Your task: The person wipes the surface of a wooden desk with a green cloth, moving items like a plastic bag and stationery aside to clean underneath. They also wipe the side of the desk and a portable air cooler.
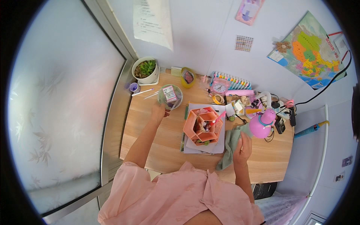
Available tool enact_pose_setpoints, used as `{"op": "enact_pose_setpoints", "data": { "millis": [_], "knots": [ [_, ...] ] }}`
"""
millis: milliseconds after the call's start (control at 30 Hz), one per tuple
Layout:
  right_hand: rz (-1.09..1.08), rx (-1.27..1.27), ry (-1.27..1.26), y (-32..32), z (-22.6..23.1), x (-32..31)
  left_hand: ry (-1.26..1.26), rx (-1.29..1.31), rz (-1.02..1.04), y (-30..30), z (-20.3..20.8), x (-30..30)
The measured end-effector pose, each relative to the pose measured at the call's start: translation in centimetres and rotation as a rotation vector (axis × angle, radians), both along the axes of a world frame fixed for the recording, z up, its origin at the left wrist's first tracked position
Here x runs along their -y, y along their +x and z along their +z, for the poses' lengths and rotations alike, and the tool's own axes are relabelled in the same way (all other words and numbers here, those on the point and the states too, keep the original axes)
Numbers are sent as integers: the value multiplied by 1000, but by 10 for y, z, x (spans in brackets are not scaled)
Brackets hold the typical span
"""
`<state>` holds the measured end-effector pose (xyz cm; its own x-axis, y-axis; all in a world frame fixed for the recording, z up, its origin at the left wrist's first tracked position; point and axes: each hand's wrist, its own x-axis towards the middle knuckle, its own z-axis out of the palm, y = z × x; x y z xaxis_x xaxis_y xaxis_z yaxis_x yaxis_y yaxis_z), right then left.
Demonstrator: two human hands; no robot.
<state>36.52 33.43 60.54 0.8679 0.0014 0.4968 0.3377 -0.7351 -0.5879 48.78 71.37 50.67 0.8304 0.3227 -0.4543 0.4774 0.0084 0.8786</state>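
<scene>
At the near edge of a clear round tub [177, 106], my left hand [159, 112] has its fingers closed on the rim. A small printed packet [169, 93] shows inside the tub. My right hand [243, 148] grips a grey-green cloth [227, 157], which lies crumpled on the desk right of the organizer. Between my hands stands an orange organizer [190, 131] with honeycomb compartments and small items in it. It rests on a stack of papers and books [217, 148].
A potted plant [145, 70], purple jar [134, 87] and white sticks [142, 92] lie at the back left of the wooden desk [150, 150]. A yellow cup [187, 78], pink clock [219, 86], tape roll [218, 99] and pink lamp [260, 126] stand farther right, amid cables.
</scene>
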Motion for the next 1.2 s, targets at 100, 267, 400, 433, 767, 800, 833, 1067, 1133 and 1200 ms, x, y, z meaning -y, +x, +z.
{"op": "enact_pose_setpoints", "data": {
  "millis": [100,267,400,433,767,800,833,1067,1133,1200],
  "knots": [
    [332,84,26,34,72,-97,58,50,-3,-10,13,-4],
    [401,-280,22,135,24,-217,90,2,-26,-14,12,-32],
    [222,-453,-237,220,-38,-245,82,25,1,-23,6,-49],
    [147,-362,-205,237,-71,-239,72,38,-8,-19,6,-48],
    [154,-700,-529,277,-104,-234,29,-32,65,-26,-11,-59],
    [162,-659,-518,276,-103,-234,47,-31,58,-23,-12,-58],
    [171,-619,-506,275,-100,-235,67,-30,50,-21,-13,-58],
    [390,-443,-320,253,-71,-271,77,-80,88,-18,-20,-65],
    [467,-434,-530,249,-68,-280,90,-81,89,-20,-31,-73],
    [513,-384,-597,244,-72,-288,105,-102,101,-21,-30,-73]
  ]
}}
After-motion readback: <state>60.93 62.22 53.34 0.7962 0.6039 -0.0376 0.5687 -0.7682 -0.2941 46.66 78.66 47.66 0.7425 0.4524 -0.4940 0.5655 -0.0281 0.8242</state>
